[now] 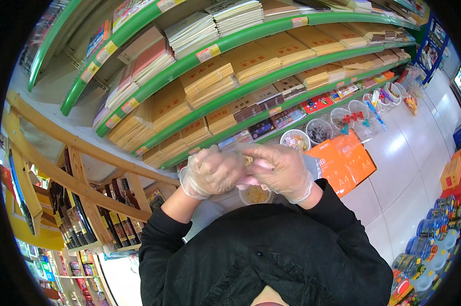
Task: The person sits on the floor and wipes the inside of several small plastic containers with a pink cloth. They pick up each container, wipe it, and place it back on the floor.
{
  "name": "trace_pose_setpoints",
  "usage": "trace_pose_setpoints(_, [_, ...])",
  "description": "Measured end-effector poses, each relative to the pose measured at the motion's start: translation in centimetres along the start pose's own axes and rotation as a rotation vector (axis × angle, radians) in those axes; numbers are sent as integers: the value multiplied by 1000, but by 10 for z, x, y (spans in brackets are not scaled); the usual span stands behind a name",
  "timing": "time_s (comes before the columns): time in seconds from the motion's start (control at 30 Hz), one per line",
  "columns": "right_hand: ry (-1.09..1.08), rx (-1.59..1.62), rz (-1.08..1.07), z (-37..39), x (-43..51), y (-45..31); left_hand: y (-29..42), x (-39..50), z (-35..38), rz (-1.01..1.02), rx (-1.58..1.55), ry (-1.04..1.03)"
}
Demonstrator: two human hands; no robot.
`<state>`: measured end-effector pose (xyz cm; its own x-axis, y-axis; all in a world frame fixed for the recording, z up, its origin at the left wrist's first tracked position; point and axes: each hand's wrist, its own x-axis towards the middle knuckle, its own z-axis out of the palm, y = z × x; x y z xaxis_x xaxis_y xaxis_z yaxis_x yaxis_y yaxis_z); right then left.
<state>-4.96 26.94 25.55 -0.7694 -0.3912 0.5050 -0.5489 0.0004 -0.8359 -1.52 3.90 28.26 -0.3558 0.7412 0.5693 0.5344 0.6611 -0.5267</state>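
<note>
Both my hands wear thin clear plastic gloves and meet in front of my chest. My left hand (pixel 216 171) is curled into a fist, its fingertips hidden against a shiny pink item (pixel 264 164). From the other side my right hand (pixel 285 172) pinches the same item between thumb and fingers. A small gold-coloured piece (pixel 248 160) shows between the hands; motion blur hides its exact shape. Directly below them stands a round tub (pixel 269 199) with yellowish contents.
Green-edged shelves (pixel 253 91) of exercise books rise ahead. Along the floor stand a white tub of wrapped pieces (pixel 294 140), a tub of dark pieces (pixel 319 131) and orange A4 paper packs (pixel 341 162). A wooden bottle rack (pixel 81 179) is at left, bottled water packs (pixel 421 246) at right.
</note>
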Motion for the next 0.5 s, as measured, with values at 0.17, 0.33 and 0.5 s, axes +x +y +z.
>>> trace_pose_setpoints(0.17, [35,-101,-119,-4,-2,-3,5,8,-6,-8,-1,38])
trace_pose_setpoints(0.33, [39,-48,0,-14,-7,-8,13,3,15,-355,-176,86])
trace_pose_setpoints(0.5, [198,316,128,-10,-11,9,34,9,34,-1126,-1763,-65])
